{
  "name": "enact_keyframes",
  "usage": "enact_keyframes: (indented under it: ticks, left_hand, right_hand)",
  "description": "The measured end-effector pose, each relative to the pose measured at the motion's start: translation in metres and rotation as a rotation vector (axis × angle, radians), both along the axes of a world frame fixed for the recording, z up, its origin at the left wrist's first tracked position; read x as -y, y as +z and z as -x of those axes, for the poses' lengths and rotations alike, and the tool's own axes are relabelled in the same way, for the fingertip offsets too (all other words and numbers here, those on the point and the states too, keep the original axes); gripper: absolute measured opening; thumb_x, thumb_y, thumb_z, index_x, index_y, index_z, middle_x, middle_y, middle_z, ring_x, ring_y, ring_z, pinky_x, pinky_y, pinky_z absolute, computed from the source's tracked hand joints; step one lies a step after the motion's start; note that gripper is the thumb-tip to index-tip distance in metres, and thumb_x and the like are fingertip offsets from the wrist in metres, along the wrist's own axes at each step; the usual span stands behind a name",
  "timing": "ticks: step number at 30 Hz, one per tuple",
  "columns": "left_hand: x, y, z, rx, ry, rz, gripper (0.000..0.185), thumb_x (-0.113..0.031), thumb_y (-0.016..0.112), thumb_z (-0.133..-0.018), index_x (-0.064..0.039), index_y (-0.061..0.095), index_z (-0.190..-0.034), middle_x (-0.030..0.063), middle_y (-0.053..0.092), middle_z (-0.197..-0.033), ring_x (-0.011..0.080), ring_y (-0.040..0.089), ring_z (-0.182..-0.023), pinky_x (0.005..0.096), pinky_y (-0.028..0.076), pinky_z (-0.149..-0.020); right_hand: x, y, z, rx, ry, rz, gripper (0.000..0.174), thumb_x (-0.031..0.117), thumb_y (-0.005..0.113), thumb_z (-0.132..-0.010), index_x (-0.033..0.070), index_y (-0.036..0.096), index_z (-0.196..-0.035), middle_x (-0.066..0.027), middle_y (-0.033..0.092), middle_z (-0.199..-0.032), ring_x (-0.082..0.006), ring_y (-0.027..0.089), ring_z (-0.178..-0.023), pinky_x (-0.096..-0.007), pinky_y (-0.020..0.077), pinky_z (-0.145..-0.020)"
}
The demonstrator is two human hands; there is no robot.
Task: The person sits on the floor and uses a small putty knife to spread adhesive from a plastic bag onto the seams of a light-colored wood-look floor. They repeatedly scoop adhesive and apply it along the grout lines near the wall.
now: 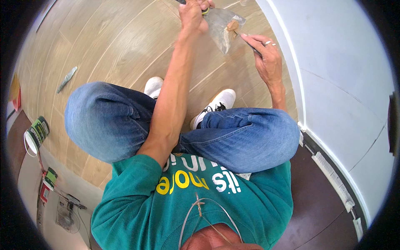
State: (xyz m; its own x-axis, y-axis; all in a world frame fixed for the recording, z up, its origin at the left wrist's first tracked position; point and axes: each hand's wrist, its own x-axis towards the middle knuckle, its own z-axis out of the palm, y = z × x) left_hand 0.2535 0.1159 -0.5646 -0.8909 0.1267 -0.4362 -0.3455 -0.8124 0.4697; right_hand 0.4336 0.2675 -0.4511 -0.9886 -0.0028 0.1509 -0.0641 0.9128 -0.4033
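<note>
At the top centre my left hand (194, 17) is closed around the dark and yellow-green handle of a wide putty knife (220, 23). Its broad metal blade points right and carries a lump of tan-brown filler (232, 25) and pale smears. My right hand (265, 54), with rings on it, grips a small narrow spatula (250, 46) between thumb and fingers. The spatula's tip touches the filler on the blade. Both tools are above the wood-look floor (125, 47), in front of my white shoes.
A pale wall (337, 62) with a white bottom edge curves along the right. A grey-green tool or tube (67, 79) lies on the floor at left. Two green-and-white tubs (37, 134) and a fan (65, 217) stand farther left. Taped strips (332, 181) line the dark floor at lower right.
</note>
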Motion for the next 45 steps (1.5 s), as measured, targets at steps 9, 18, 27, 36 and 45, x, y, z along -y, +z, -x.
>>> enact_keyframes:
  ticks: [9, 18, 27, 36, 45]
  left_hand:
    - [0.003, -0.006, 0.003, -0.092, 0.04, 0.097, 0.03, -0.032, 0.057, -0.108, -0.015, 0.048, -0.086, -0.005, 0.041, -0.064, 0.0108, 0.041, -0.054, 0.0344, 0.048, -0.062]
    - [0.018, -0.004, 0.014, -0.026, 0.052, 0.079, 0.03, -0.034, 0.058, -0.107, -0.015, 0.048, -0.087, -0.0056, 0.04, -0.064, 0.0097, 0.041, -0.054, 0.0343, 0.047, -0.06]
    - [0.02, -0.009, 0.016, -0.046, 0.065, 0.051, 0.032, -0.038, 0.059, -0.107, -0.014, 0.048, -0.088, -0.0057, 0.039, -0.065, 0.0092, 0.041, -0.054, 0.0352, 0.05, -0.062]
    - [0.025, 0.002, 0.017, 0.019, 0.051, -0.071, 0.033, -0.038, 0.059, -0.107, -0.015, 0.046, -0.088, -0.0059, 0.036, -0.065, 0.0101, 0.038, -0.054, 0.0338, 0.05, -0.067]
    - [-0.018, 0.015, -0.011, 0.491, -0.155, -0.454, 0.028, -0.026, 0.053, -0.107, -0.01, 0.041, -0.087, -0.0003, 0.04, -0.068, 0.0129, 0.039, -0.056, 0.0363, 0.054, -0.07]
  right_hand:
    - [-0.028, -0.025, -0.029, 0.325, -0.002, 0.494, 0.043, -0.004, 0.061, -0.091, 0.022, 0.076, -0.124, -0.0065, 0.073, -0.115, -0.0276, 0.067, -0.108, -0.0377, 0.0539, -0.092]
    - [0.005, -0.182, -0.116, 0.083, -0.18, -0.15, 0.053, -0.001, 0.065, -0.083, 0.027, 0.073, -0.127, -0.0041, 0.07, -0.116, -0.0287, 0.066, -0.108, -0.0441, 0.0525, -0.094]
    - [-0.018, -0.17, -0.107, 0.101, -0.266, -0.043, 0.048, 0.0, 0.063, -0.086, 0.024, 0.073, -0.127, -0.0069, 0.071, -0.116, -0.0321, 0.066, -0.107, -0.0438, 0.052, -0.092]
    - [0.01, -0.14, -0.11, 0.412, -0.199, 0.19, 0.042, 0.003, 0.062, -0.09, 0.019, 0.073, -0.127, -0.0088, 0.07, -0.114, -0.0308, 0.066, -0.101, -0.0442, 0.0533, -0.089]
    - [0.03, -0.01, -0.049, -0.366, -0.409, 0.1, 0.044, -0.009, 0.069, -0.086, 0.011, 0.075, -0.125, -0.0109, 0.068, -0.124, -0.0294, 0.065, -0.113, -0.0378, 0.0512, -0.098]
